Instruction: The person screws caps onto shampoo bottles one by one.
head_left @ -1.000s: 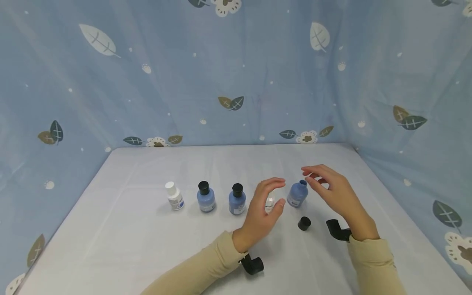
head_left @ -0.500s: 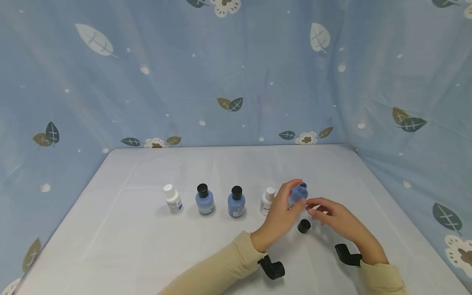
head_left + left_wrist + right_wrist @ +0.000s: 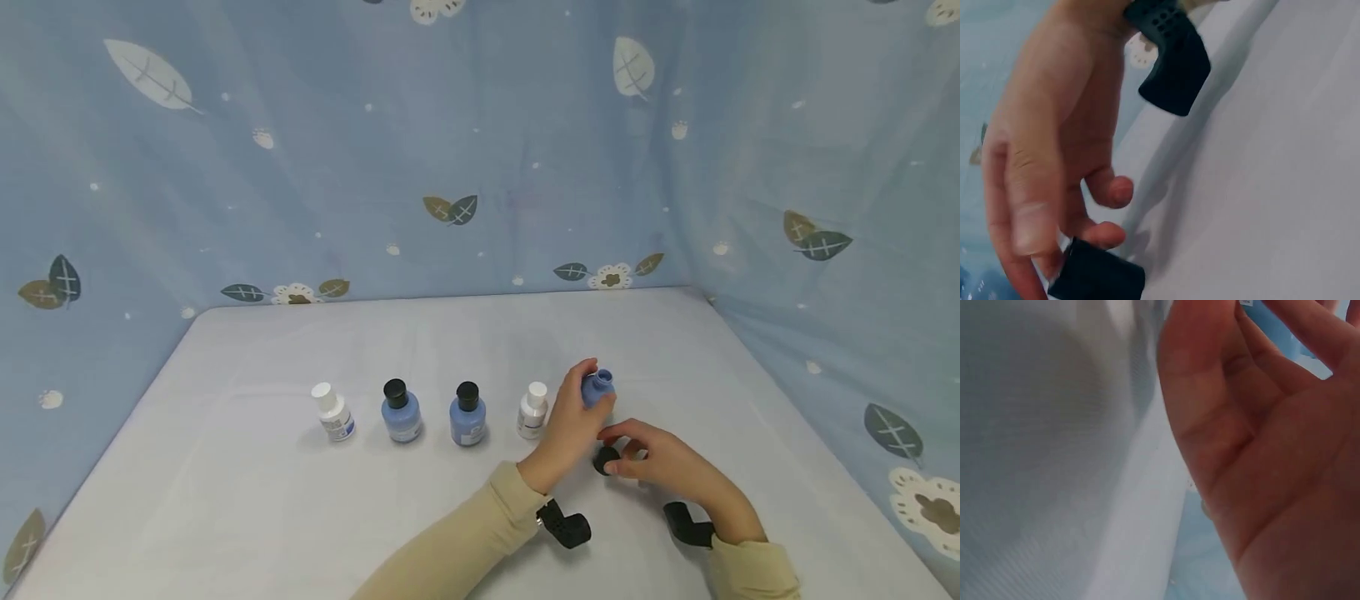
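Observation:
A blue bottle (image 3: 599, 385) without a cap is in my left hand (image 3: 567, 421), whose fingers and thumb curl round it. Its neck shows above the thumb. My right hand (image 3: 667, 467) is at a small black cap (image 3: 605, 461) on the table just in front of the bottle. Its thumb tip overlaps the cap's right edge, and the index fingertip lies above the cap with a small gap. In the left wrist view the cap (image 3: 1097, 273) appears right beside the fingertips. A close view of the palm fills the right wrist view, with the blue bottle (image 3: 1285, 328) partly hidden behind it.
Left of my hands stands a row of capped bottles: a white bottle (image 3: 533, 411), two blue bottles with black caps (image 3: 468, 417) (image 3: 401, 412), and another white bottle (image 3: 332, 412) at the far end. A patterned blue curtain (image 3: 330, 150) surrounds the white table (image 3: 247, 500).
My left hand has moved right and taken hold of the uncapped blue bottle. My right hand has left the bottle's mouth and come down to the cap. The view has shifted slightly right.

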